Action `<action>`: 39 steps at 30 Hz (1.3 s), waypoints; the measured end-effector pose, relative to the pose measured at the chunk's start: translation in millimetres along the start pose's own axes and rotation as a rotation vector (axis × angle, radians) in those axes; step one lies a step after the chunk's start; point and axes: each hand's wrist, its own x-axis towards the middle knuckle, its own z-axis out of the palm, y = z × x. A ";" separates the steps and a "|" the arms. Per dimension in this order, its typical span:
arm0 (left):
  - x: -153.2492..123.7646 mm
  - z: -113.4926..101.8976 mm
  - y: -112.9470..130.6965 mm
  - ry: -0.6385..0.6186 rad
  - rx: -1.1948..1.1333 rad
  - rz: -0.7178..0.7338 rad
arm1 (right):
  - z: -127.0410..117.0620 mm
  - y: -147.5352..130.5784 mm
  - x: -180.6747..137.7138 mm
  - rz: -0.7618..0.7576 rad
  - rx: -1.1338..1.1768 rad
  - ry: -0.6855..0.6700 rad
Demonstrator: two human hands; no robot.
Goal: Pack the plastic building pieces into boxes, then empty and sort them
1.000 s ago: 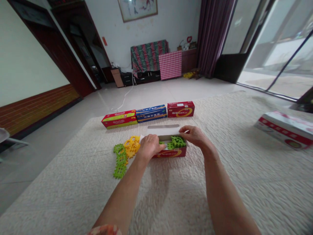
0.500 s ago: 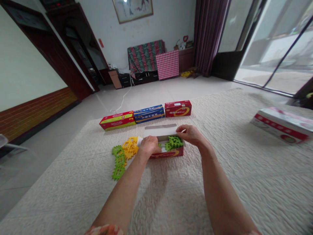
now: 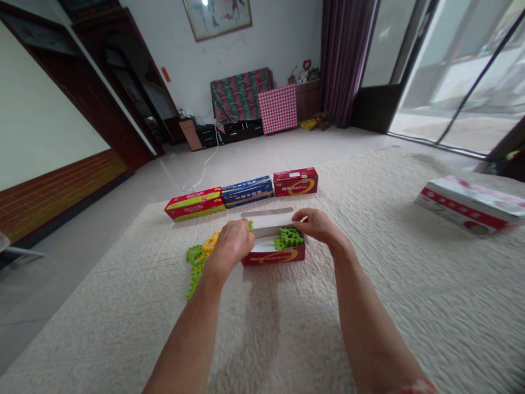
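Note:
An open red box (image 3: 274, 257) stands on the mat in front of me, its white lid (image 3: 268, 220) folded back. Green plastic interlocking pieces (image 3: 289, 238) lie in its right end, and the white bottom shows at the left. My left hand (image 3: 233, 243) is closed over the box's left end, with a green interlocking piece (image 3: 250, 225) poking out past the fingers. At the far right corner, my right hand (image 3: 316, 224) pinches the lid's edge. Left of the box lie more green pieces (image 3: 195, 264) and yellow pieces (image 3: 210, 242), partly hidden by my left hand and forearm.
Beyond the open box, a red-and-yellow box (image 3: 194, 204), a blue box (image 3: 248, 191) and a red box (image 3: 296, 181) form a row. A larger white-and-red carton (image 3: 471, 205) sits at the right on the quilted mat (image 3: 394, 262).
My left hand has risen out of the box and moved left, bringing a green piece with it. The right hand stays at the lid's corner. The view has shifted slightly.

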 end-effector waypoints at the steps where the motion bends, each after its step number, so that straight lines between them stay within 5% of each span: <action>1: -2.6 -3.8 -11.6 0.043 0.001 -0.036 | -0.1 -0.4 -0.2 -0.001 -0.001 0.002; 6: -11.4 1.5 -74.7 0.016 0.042 -0.219 | 0.8 0.8 0.7 -0.030 -0.034 0.027; 10: -16.4 15.6 -90.8 0.027 -0.022 -0.254 | 1.4 0.5 1.2 -0.010 -0.012 0.014; 14: -16.7 14.4 -56.5 0.160 -0.190 -0.140 | 2.9 -4.8 -0.7 0.053 0.108 -0.027; 22: -1.2 38.4 26.6 -0.069 -0.414 0.110 | 10.2 -18.4 -3.4 0.129 0.266 -0.127; 39: 15.8 40.2 45.2 -0.160 -0.563 -0.054 | 8.4 -21.9 -4.8 0.126 0.290 -0.141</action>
